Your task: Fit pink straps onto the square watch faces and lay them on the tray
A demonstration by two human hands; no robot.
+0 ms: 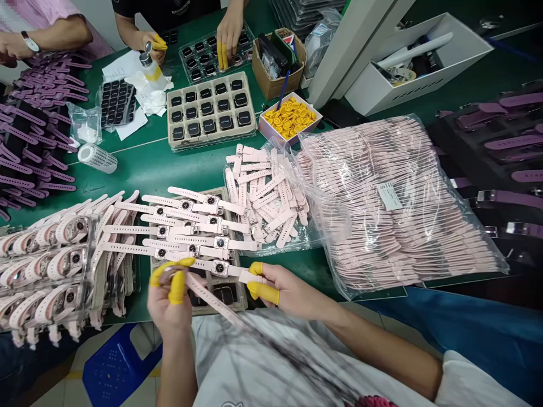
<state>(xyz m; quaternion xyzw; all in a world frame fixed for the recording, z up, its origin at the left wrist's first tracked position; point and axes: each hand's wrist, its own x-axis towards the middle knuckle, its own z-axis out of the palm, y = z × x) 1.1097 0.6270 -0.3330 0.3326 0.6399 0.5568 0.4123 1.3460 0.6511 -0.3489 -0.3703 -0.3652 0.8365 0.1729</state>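
Note:
My left hand [169, 308], yellow finger cots on its fingertips, is closed on a smartwatch; its case is mostly hidden by the fingers. From it a pale pink strap with holes [214, 302] slants down to the right. Between thumb and finger of my right hand [288, 288], also in yellow cots, is a short pale pink strap piece [250, 277]. Just beyond both hands, pink-strapped watches [220, 267] lie face down in rows across a beige tray [242, 299]. Dark square watch faces show in the tray's near cells.
Loose pink straps [267, 198] lie behind the tray, beside a large bag of straps [373, 198]. Stacked trays of pink watches [51, 260] stand left. Farther back are a box of yellow finger cots [291, 117], a watch tray [212, 135] and a co-worker's hands [229, 34].

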